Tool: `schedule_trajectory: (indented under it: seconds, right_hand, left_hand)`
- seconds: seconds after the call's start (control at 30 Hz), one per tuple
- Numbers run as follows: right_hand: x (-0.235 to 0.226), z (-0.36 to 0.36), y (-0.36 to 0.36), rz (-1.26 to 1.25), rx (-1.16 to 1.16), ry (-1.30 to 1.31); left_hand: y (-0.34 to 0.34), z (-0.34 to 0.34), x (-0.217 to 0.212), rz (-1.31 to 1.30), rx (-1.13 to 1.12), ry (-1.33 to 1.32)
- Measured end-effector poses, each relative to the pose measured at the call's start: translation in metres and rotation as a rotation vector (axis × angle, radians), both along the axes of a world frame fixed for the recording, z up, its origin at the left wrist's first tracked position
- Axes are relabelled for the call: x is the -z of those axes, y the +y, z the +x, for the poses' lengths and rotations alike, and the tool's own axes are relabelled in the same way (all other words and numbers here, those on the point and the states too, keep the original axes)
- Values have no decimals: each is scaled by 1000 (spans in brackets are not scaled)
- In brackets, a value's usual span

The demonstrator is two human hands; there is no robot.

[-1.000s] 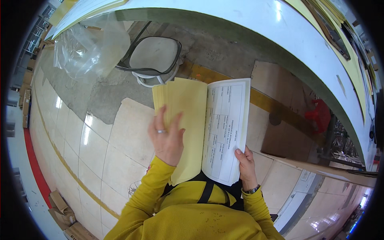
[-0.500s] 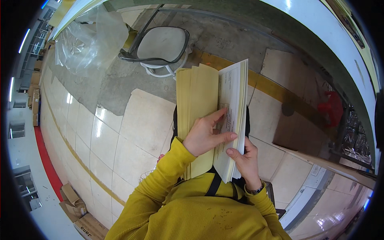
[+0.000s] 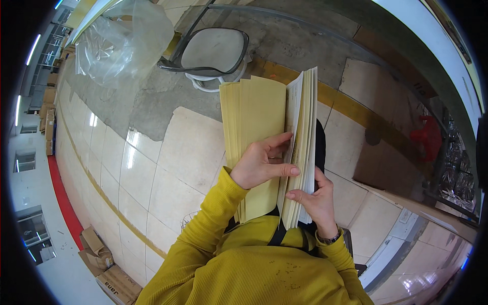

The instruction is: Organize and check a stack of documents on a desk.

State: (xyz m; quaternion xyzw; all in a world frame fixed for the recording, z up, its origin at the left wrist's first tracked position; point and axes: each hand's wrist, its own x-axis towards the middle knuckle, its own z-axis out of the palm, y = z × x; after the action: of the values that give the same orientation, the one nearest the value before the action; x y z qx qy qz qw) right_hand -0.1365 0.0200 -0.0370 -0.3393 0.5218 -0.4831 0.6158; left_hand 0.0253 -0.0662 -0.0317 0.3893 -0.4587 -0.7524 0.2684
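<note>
A thick bundle of yellow and white paper sheets [image 3: 262, 109] stands over my lap, parted into a left and a right portion. My left hand [image 3: 262, 162] reaches across the left portion. Its forefinger presses against a white printed sheet [image 3: 292, 109] in the gap, while its thumb lies on the edges of the right portion. My right hand [image 3: 316, 199] grips that right portion from its outer side, thumb on the near face and fingers behind, partly hidden by the paper. The print is mostly turned away.
Ahead stands a grey-seated stool [image 3: 213, 51] beside a clear plastic bag [image 3: 114, 46]. A table edge [image 3: 432, 51] curves across the upper right. On the right are a red plastic object [image 3: 427, 137] and a cardboard box [image 3: 386, 168]; cartons [image 3: 119, 282] lie at the lower left.
The right portion has tilted more upright, so less of the white printed page shows and more yellow edges face me. My left thumb and forefinger have stayed at the gap. The whole view has shifted slightly.
</note>
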Motion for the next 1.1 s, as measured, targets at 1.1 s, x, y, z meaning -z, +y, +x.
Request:
schedule_trajectory:
  seconds: [1.1]
  right_hand:
    - [5, 4, 10, -4, 10, 63]
  left_hand:
    - [19, -2, -6, -310, -60, -390]
